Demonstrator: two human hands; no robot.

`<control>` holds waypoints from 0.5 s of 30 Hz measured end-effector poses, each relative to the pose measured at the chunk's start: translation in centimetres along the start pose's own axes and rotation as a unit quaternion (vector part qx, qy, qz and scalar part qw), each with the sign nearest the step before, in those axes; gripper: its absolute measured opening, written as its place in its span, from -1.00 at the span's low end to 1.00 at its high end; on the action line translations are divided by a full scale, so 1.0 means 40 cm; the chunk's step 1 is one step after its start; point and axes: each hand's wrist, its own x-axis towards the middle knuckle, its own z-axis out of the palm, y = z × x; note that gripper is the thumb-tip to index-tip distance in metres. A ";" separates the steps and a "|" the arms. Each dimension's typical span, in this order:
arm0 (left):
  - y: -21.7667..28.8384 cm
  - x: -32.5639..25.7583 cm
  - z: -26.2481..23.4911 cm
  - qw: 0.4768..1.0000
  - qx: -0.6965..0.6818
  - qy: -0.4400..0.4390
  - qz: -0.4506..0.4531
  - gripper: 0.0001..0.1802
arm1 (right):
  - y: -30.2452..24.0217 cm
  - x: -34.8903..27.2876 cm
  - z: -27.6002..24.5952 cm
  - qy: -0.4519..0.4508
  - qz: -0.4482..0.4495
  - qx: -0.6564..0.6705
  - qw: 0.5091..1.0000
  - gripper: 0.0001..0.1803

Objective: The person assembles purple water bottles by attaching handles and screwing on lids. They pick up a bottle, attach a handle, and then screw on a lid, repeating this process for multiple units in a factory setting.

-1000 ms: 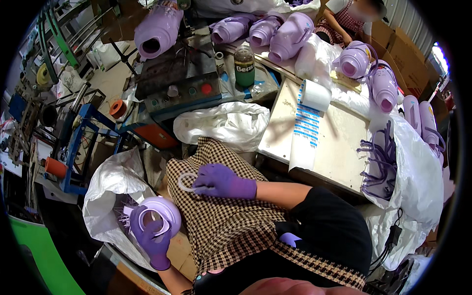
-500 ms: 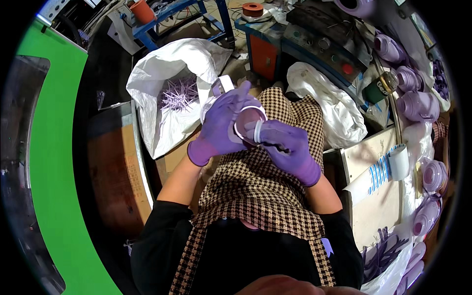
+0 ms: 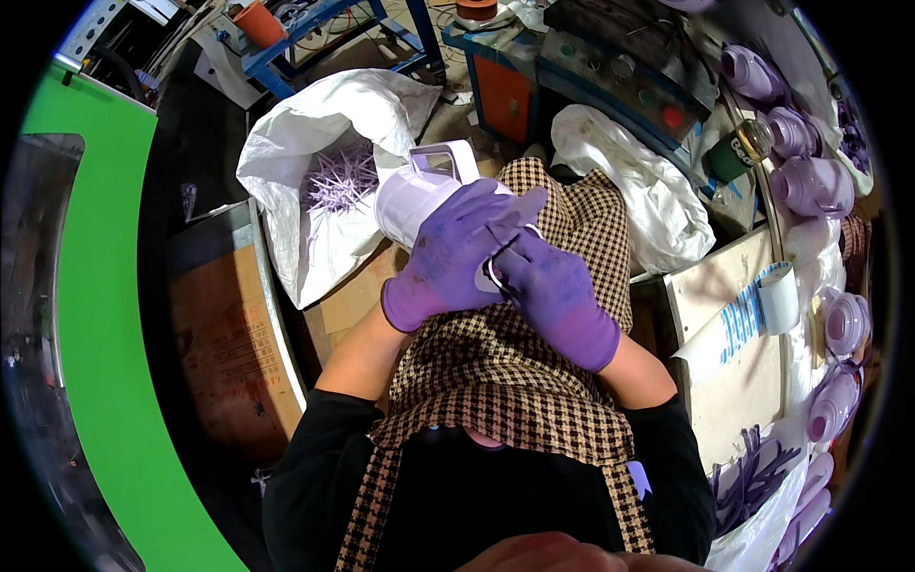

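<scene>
Both my hands wear purple gloves and meet over my checked apron (image 3: 534,372). My left hand (image 3: 448,257) grips a pale lilac plastic jug (image 3: 415,191) with a loop handle, tilted on its side. My right hand (image 3: 558,296) presses against the jug's open end, pinching a small white piece there. What that piece is stays hidden between the fingers.
A white sack (image 3: 315,124) holding lilac plastic offcuts lies open at my left, beside a brown carton (image 3: 229,324). Another white bag (image 3: 639,181) lies right of the jug. Several lilac jugs (image 3: 810,181) line the bench at the right, with a label roll (image 3: 780,296) on a board.
My head turned from the bench toward my lap. My left hand brought the jug up from beside the sack, and my right hand came onto its open end.
</scene>
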 end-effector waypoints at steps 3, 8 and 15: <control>0.002 -0.022 0.023 1.000 -0.013 0.001 -0.028 0.01 | -0.013 -0.009 -0.010 0.007 0.016 -0.018 1.000 -0.65; 0.028 0.011 0.011 1.000 -0.015 0.002 -0.027 -0.11 | 0.016 -0.021 0.008 0.006 0.014 0.007 1.000 -0.60; 0.028 -0.022 0.043 0.997 0.052 -0.049 0.028 -0.37 | 0.043 -0.067 -0.011 0.029 -0.069 0.109 0.991 -0.69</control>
